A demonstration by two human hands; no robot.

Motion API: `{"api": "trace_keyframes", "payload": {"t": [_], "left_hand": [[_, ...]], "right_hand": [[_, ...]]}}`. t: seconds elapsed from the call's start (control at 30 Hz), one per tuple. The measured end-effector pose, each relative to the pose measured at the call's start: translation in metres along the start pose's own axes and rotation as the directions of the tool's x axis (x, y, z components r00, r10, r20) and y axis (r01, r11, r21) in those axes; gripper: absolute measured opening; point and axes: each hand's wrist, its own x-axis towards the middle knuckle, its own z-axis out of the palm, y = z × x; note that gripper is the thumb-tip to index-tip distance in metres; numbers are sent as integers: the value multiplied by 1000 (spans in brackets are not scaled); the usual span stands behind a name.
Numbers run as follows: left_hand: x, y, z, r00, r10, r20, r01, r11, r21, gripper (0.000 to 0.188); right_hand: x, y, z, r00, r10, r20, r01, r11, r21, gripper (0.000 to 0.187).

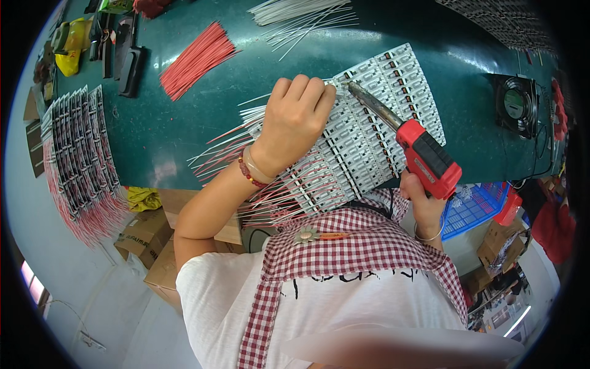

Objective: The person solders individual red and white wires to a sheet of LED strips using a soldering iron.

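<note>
A pale panel of small circuit boards lies at a slant on the green table, reaching over its front edge. Red and white wires stick out from its left part. My left hand rests over the panel's upper left area, its fingers curled into a pinch; what they grip is hidden behind the knuckles. My right hand is closed round the handle of a red and black soldering gun. The gun's metal tip points up and left, close to my left fingertips at the panel.
Bundles of red wires and white wires lie beyond the panel. Wired panels hang over the table's left end. A small black fan stands at the right. Below are a blue basket and a cardboard box.
</note>
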Motion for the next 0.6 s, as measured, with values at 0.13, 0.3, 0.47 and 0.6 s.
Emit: {"api": "trace_keyframes", "payload": {"t": [0.13, 0.3, 0.47, 0.6], "left_hand": [[-1, 0, 1, 1000, -6, 12, 6, 1000, 20, 24], [-1, 0, 2, 1000, 11, 16, -11, 1000, 18, 23], [-1, -2, 3, 1000, 1, -13, -1, 1000, -21, 24], [-2, -3, 3, 1000, -18, -20, 17, 999, -39, 25]], "right_hand": [[1, 2, -2, 1000, 7, 8, -7, 1000, 5, 29], [2, 0, -1, 999, 32, 5, -32, 999, 29, 31], [3, 2, -2, 999, 4, 35, -5, 1000, 25, 31], [2, 4, -2, 999, 0, 51, 0, 1000, 12, 30]]}}
